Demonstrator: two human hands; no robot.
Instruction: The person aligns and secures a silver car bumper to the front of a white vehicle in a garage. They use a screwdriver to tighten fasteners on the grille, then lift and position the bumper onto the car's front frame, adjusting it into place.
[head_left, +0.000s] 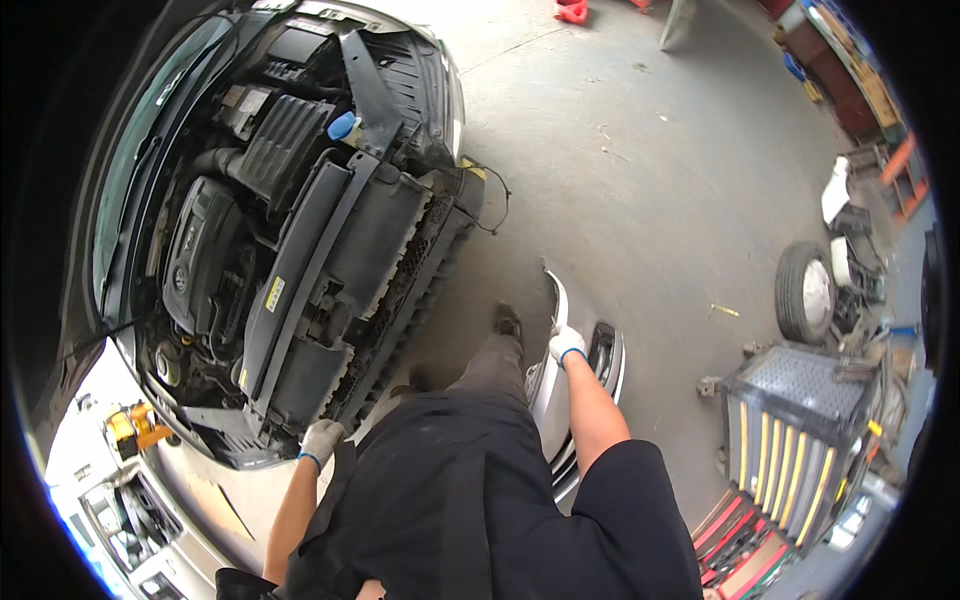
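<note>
A silver bumper cover (592, 300) lies on the floor to my right. My right hand (567, 343), in a white glove with a blue cuff, is closed on its upper edge. On my left stands a car with its front end stripped and its engine bay (250, 220) exposed. My left hand (322, 440), gloved the same way, is at the near end of the car's front frame (385, 350). Its fingers look curled, but what they hold, if anything, is hidden. My body covers part of the bumper cover.
A loose wire (508, 195) hangs from the car's far front corner. To the right are a wheel (804, 292), a metal tool cart (800, 390) and an open drawer of tools (735, 545). Another vehicle (140, 520) stands at the lower left. My shoe (508, 320) is between car and bumper cover.
</note>
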